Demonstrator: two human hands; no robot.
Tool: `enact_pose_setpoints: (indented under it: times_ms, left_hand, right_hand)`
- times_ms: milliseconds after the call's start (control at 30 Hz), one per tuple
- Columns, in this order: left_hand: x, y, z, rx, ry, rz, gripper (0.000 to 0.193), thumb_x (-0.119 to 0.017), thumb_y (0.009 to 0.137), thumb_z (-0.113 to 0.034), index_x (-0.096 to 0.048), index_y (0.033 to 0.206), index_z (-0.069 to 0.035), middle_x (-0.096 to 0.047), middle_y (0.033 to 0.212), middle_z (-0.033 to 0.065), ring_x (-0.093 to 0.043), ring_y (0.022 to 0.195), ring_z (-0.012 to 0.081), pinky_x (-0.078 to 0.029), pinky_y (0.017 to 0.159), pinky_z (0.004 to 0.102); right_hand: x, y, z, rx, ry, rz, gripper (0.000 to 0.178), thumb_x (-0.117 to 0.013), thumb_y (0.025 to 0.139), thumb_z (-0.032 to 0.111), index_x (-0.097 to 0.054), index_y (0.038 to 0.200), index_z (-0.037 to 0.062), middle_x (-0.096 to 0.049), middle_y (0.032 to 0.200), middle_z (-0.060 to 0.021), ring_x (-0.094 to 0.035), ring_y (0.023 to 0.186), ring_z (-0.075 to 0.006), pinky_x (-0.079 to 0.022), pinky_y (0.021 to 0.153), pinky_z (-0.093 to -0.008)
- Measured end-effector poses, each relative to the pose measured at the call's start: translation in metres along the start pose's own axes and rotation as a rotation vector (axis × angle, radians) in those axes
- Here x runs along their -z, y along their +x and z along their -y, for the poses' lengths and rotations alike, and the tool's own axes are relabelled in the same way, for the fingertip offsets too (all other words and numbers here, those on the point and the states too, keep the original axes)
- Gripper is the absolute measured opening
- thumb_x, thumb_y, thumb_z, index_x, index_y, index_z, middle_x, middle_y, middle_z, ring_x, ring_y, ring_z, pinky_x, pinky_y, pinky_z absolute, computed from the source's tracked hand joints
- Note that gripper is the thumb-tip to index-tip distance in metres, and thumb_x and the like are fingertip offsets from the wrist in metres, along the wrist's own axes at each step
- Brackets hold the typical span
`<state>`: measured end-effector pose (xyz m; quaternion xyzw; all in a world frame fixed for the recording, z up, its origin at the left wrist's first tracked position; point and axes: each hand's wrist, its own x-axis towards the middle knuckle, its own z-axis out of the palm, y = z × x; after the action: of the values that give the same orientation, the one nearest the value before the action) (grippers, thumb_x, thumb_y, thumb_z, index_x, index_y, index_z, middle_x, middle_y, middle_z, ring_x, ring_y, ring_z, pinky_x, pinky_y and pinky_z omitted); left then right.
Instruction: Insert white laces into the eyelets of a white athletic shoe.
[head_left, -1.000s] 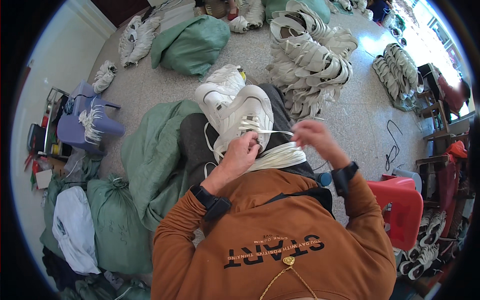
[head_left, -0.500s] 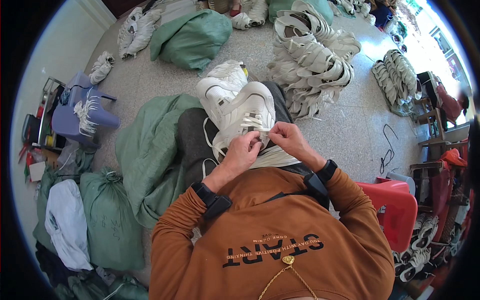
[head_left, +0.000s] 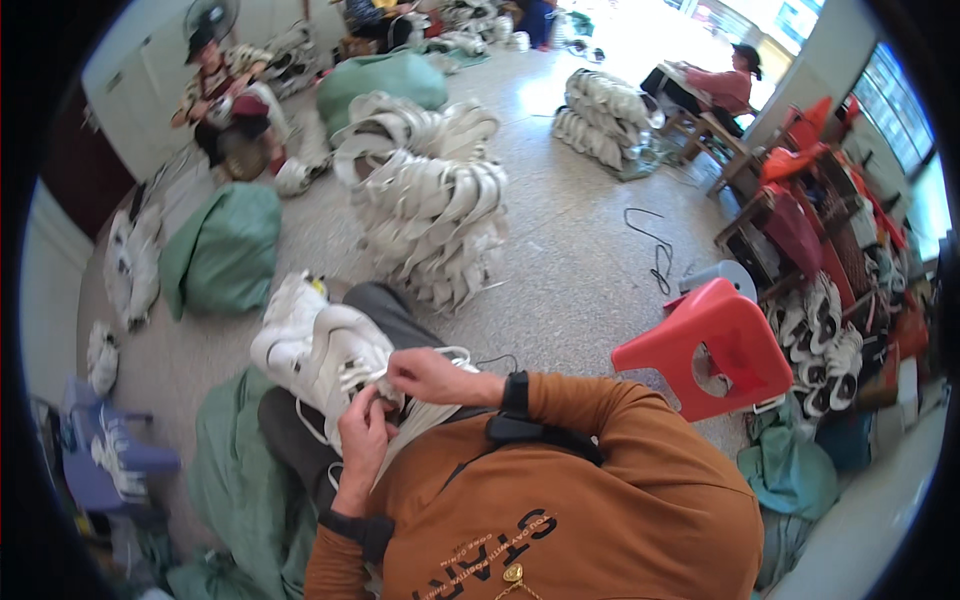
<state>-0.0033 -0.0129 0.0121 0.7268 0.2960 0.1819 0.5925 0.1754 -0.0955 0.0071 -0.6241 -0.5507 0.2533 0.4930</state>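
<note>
A white sneaker (head_left: 345,345) lies on my lap with its lacing toward my hands. Another white sneaker (head_left: 286,340) sits close against its left side. My right hand (head_left: 430,376) is closed in a pinch on the white shoelace (head_left: 360,377) at the top of the lacing. Just below it, my left hand (head_left: 366,432) pinches at the lace by the shoe's opening; its fingertips are partly hidden. A loose lace loop hangs at the sneaker's left, and another white strand shows beyond my right hand.
A tall heap of white shoe uppers (head_left: 430,200) stands ahead. Green sacks (head_left: 225,250) lie at left, near a purple stool (head_left: 110,450). At right are a red plastic stool (head_left: 700,350) and a cluttered rack (head_left: 800,220). Seated people (head_left: 715,88) are farther back.
My view has swung right and up, bringing seated people and more of the right side into sight. Both hands stay at the sneaker's lacing, close together.
</note>
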Motion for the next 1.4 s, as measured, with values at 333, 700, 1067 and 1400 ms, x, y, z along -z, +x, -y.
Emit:
enact_pose_setpoints:
  times_ms: [333, 700, 1067, 1400]
  left_hand:
    - [-0.002, 0.007, 0.009, 0.019, -0.052, -0.005, 0.030, -0.044, 0.104, -0.007, -0.058, 0.127, 0.006, -0.068, 0.087, 0.0098, -0.064, 0.053, 0.0118, -0.051, 0.047, 0.0234]
    - [-0.010, 0.019, 0.013, -0.068, 0.012, -0.092, 0.019, -0.048, 0.103, -0.007, -0.064, 0.098, 0.002, -0.065, 0.069, 0.0026, -0.062, 0.053, 0.0095, -0.048, 0.049, 0.0234]
    - [0.075, -0.047, -0.052, 0.020, -0.572, 0.027, 0.011, -0.056, 0.098, -0.004, -0.063, 0.091, 0.000, -0.064, 0.103, 0.0128, -0.067, 0.085, 0.0194, -0.060, 0.075, 0.0339]
    - [0.084, -0.058, -0.051, -0.024, -0.273, 0.186, 0.012, -0.060, 0.092, -0.004, -0.069, 0.095, 0.004, -0.070, 0.109, 0.0103, -0.062, 0.099, 0.0152, -0.048, 0.089, 0.0282]
  right_hand:
    - [0.003, -0.004, 0.002, 0.096, -0.053, 0.030, 0.024, -0.069, 0.087, 0.019, -0.055, 0.097, 0.0023, -0.059, 0.091, -0.0152, -0.060, 0.082, -0.0347, -0.049, 0.070, -0.0418]
    - [-0.001, -0.001, 0.001, 0.117, -0.141, 0.100, 0.041, -0.073, 0.079, 0.025, -0.048, 0.102, 0.0018, -0.055, 0.098, -0.0192, -0.057, 0.091, -0.0406, -0.047, 0.076, -0.0465]
    - [-0.005, 0.003, 0.005, 0.068, -0.199, 0.062, 0.031, -0.064, 0.077, 0.012, -0.048, 0.102, 0.0022, -0.056, 0.098, -0.0184, -0.057, 0.092, -0.0394, -0.048, 0.076, -0.0449]
    - [0.002, 0.015, -0.007, 0.114, -0.154, -0.065, 0.015, -0.066, 0.086, 0.008, -0.061, 0.099, 0.0044, -0.058, 0.085, -0.0134, -0.060, 0.071, -0.0306, -0.050, 0.065, -0.0380]
